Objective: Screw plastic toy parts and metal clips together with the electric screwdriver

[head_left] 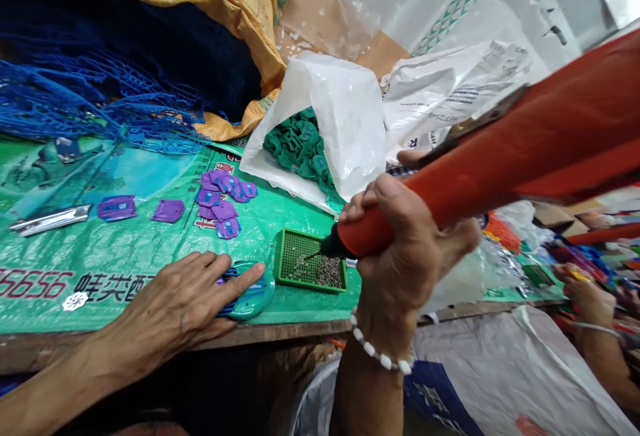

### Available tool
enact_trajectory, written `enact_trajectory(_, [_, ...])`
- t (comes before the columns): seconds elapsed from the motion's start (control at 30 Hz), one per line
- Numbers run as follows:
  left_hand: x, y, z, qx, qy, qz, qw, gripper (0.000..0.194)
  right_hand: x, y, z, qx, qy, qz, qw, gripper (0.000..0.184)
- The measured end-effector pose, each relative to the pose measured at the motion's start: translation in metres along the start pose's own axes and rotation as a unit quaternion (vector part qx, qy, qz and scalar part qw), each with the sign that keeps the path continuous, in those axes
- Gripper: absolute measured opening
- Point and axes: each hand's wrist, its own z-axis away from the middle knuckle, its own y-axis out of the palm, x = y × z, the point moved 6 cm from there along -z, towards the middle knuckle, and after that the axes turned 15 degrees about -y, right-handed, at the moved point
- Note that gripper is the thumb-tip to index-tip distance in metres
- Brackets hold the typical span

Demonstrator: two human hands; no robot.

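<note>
My right hand (400, 229) is wrapped round a red electric screwdriver (480, 163). Its thin bit points down into a small green tray (286, 259) of tiny screws (330, 271); whether the tip carries a screw is too small to tell. At the table's front edge, my left hand (195, 289) holds a teal and blue plastic piece (257, 293) down on the green sheet, with the fingers over its left part. A bit of purple shows under those fingers. Left of the tray lie purple plastic plates (225, 209) in a loose pile, with two more apart from it.
A white bag (350, 116) spills teal plastic parts (300, 146) behind the tray. Blue plastic frames (100, 96) fill an orange sack (245, 16) at the back left. A shiny metal strip (53, 219) lies far left. Another person's hand (590, 296) is at the right.
</note>
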Motion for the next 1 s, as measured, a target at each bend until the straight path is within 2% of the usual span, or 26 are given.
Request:
enact_trajectory(0.17, [-0.002,-0.002,-0.005,0.013,0.004,-0.006,1.000,0.081,0.023,0.017,0.011,0.026,0.029,-0.068,0.997,0.020])
enact_trajectory(0.43, [-0.004,-0.003,-0.007,0.013,0.000,-0.001,1.000,0.078,0.025,0.027,0.029,0.043,0.056,-0.114,0.991,0.025])
enact_trajectory(0.57, [-0.004,-0.005,-0.008,0.015,-0.001,0.008,1.000,0.079,0.021,0.029,0.032,0.048,0.069,-0.094,0.992,0.023])
enact_trajectory(0.77, [-0.005,-0.005,-0.008,0.021,0.001,0.004,1.000,0.079,0.017,0.029,0.036,0.072,0.062,-0.050,0.994,0.010])
enact_trajectory(1.0, [-0.006,-0.005,-0.009,0.026,0.001,0.001,1.000,0.080,0.017,0.026,0.038,0.059,0.060,-0.035,0.996,0.033])
